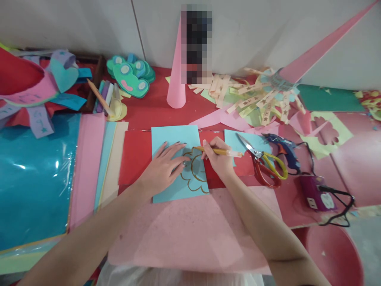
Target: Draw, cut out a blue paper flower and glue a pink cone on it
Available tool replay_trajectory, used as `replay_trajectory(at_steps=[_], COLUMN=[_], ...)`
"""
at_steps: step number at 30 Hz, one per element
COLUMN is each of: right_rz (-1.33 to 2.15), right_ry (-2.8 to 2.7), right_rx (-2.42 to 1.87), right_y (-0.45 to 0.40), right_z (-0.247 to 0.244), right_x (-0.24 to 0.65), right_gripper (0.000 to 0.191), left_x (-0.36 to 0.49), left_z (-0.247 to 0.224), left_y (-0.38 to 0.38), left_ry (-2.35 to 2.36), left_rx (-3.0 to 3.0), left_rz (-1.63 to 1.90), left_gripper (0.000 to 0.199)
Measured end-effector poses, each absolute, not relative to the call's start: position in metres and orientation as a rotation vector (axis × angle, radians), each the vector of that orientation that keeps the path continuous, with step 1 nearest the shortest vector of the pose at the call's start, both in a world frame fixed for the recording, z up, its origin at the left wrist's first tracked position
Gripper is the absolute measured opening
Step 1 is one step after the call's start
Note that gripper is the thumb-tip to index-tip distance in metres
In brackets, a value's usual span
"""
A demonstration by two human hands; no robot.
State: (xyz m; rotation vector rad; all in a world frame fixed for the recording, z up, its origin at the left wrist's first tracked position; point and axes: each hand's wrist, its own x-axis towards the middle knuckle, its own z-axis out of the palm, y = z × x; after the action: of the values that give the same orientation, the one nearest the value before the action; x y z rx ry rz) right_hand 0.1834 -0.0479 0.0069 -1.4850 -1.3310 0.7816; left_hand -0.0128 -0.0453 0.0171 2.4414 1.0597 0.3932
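A light blue sheet of paper [175, 186] lies in front of me, partly over red paper [133, 159]. A flower outline with scalloped petals and a round centre is drawn on it in brown. My left hand [163, 167] rests flat on the sheet with its fingers spread, beside the drawing. Pinched in my right hand [218, 157] is a gold-brown marker [222, 152], its tip at the top of the outline. Right of that hand, scissors [262, 155] with one red and one yellow handle lie on another blue piece [232, 139].
A blue glue gun [284, 151] and a purple power box [317, 192] with a black cord lie at the right. Pink paper cones [177, 83] and green frog cut-outs [127, 75] stand at the back. Stacked coloured sheets [89, 159] fill the left; a pink basin [333, 254] sits lower right.
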Motion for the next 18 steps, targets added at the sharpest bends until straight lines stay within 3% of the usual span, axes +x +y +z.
replay_trajectory(at_steps=[18], right_rz=[0.647], right_ry=[-1.310], right_rx=[-1.528], right_y=[-0.0487], right_z=[0.0068], right_x=[0.1820], right_gripper=[0.036], left_x=[-0.0132], left_z=[0.0171], left_y=[-0.0449], left_ry=[1.070], left_rx=[2.471], left_rz=[0.374], left_gripper=[0.032])
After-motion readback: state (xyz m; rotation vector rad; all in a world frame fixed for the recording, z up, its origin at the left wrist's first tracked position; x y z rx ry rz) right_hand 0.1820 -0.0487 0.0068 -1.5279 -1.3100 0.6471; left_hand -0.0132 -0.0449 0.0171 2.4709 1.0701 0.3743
